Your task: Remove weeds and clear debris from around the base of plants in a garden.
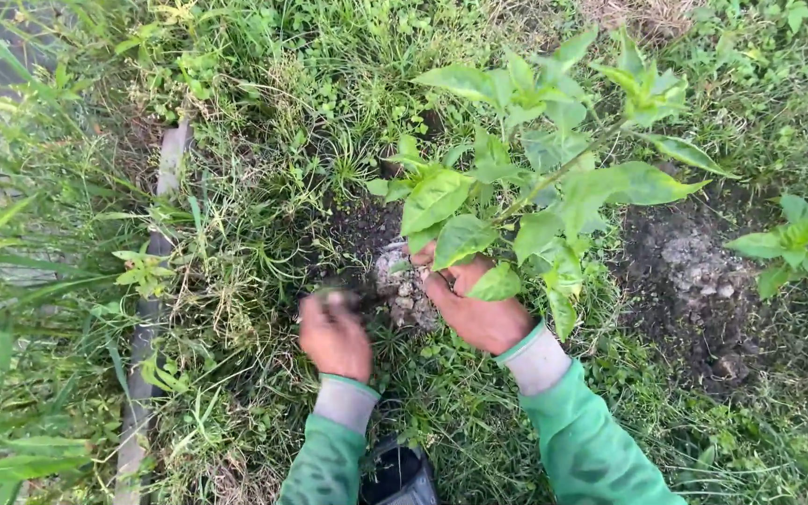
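Green sleeves (pixel 582 449) reach far: the right hand (pixel 474 304) holds a grasping grip on the leafy plant's (pixel 535 178) base, the left hand (pixel 334 337) clenched over dark soil (pixel 367 234).

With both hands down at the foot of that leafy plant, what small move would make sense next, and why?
Probably the left hand should draw more dark soil in toward the stem. The right hand is at the base of the young plant, whose stem leans to the right, and the pale root clump lies exposed between the hands, so it likely needs covering.
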